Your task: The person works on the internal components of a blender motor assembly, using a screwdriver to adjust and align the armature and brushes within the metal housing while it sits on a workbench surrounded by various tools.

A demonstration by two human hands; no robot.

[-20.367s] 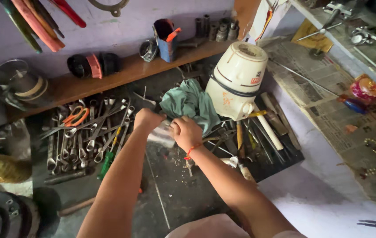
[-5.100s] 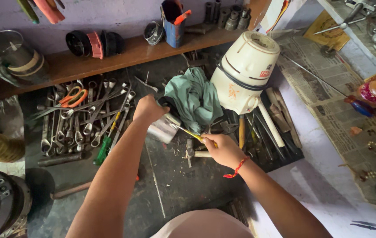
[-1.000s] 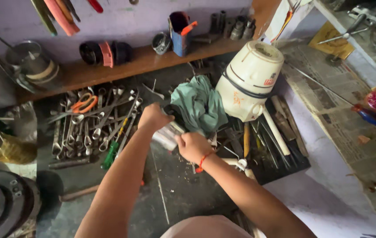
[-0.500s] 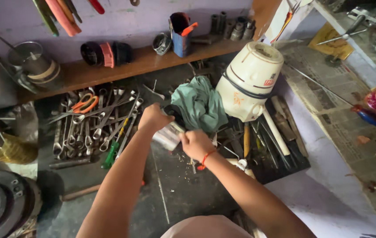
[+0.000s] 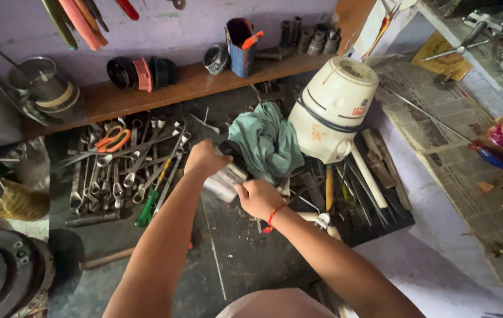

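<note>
head view: a small silvery metal part [image 5: 226, 179] is found low over the dark workbench [image 5: 228, 265], held between the two hands. the left hand [image 5: 205, 159] is curled closed over the part's upper left end, knuckles turned up, so the part lies directly under and just right of that hand. the right hand [image 5: 257, 197] is closed at the part's lower right end, fingers pressed together against it; whether a tool is pinched in this hand cannot be told. a red thread band [image 5: 272, 216] is worn on the right wrist. a crumpled green cloth [image 5: 268, 141] lies just behind the hands, touching the area of the part. a cream-coloured appliance housing [image 5: 332, 110] stands tilted to the right of the cloth. a row of spanners [image 5: 127, 165] is laid out left of the left hand, with orange-handled scissors [image 5: 111, 139] on top and a green-handled screwdriver [image 5: 148, 206] near the left forearm. files and rods [image 5: 369, 182] are spread in a dark tray to the right. a wooden shelf [image 5: 163, 91] runs along the wall, bearing a blue cup [image 5: 241, 56]. newspaper [image 5: 452, 147] covers the surface at far right.
</note>
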